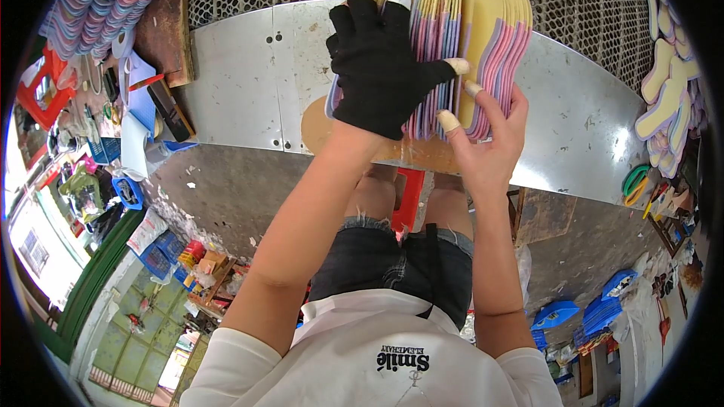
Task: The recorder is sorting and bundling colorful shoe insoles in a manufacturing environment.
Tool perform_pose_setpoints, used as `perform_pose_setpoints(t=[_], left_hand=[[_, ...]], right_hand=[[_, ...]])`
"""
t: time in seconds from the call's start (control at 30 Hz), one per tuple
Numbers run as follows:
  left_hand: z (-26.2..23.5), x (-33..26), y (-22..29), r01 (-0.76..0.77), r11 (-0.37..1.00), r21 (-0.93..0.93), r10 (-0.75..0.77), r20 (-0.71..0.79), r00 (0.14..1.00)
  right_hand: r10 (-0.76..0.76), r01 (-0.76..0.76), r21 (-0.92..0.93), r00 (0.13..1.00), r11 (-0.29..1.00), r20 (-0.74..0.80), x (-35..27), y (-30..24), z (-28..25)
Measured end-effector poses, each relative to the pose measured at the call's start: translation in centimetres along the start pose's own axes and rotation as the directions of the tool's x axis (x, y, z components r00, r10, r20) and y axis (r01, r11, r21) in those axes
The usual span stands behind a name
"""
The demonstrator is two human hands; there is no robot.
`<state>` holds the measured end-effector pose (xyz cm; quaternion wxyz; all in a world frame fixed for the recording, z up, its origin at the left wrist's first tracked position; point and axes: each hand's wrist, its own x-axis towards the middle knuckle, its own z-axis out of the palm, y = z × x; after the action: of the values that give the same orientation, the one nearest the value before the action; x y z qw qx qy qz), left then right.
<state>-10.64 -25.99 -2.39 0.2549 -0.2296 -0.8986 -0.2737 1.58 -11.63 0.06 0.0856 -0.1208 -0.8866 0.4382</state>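
Observation:
A row of insoles (480, 22), yellow on top with pink, purple and blue layered edges, stands packed together on the metal table. My left hand (381, 68), in a black fingerless glove, lies spread over the left part of the row. Its thumb reaches a gap between the insoles, and tape wraps one fingertip and the thumb tip. Bare but for tape on its thumb and a fingertip, my right hand (494, 136) grips the near end of the right-hand insoles. Its other fingers are partly hidden behind them.
The metal table (234, 75) curves around me, with mesh (588, 0) beyond it. More insoles are piled at the far left (105, 0) and along the right (667, 98). Green-handled scissors (635, 181) lie near the right edge. A red stool (408, 200) shows between my legs.

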Motion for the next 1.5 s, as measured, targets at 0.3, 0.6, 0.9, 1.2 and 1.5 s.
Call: perform_pose_setpoints(t=[0.3,0.6,0.9,1.2,1.5], left_hand=[[-3.6,1.2,2.5,0.283,0.958,0.034,-0.278,0.335,0.900],[-2.3,0.8,1.0,0.007,0.988,-0.155,0.007,0.093,0.996],[-4.2,1.4,1.8,0.263,0.962,0.066,-0.267,0.394,0.879],[-0.3,-0.1,-2.5,-0.018,0.995,-0.101,0.023,0.045,0.999],[-0.5,-0.1,-2.7,-0.026,0.991,-0.128,0.036,0.073,0.997]], right_hand=[[0.054,-0.055,0.085,0.998,0.995,0.014,-0.2,1.3,-0.3],[0.052,-0.053,-0.050,0.998,0.997,-0.020,-0.4,0.1,0.3],[0.074,-0.075,0.043,0.997,0.996,0.017,-0.5,0.6,0.4],[-0.057,0.051,-0.170,0.998,0.984,-0.030,-0.8,-0.6,1.6],[-0.009,0.006,-0.183,1.000,0.983,-0.015,-0.7,-0.5,1.2]])
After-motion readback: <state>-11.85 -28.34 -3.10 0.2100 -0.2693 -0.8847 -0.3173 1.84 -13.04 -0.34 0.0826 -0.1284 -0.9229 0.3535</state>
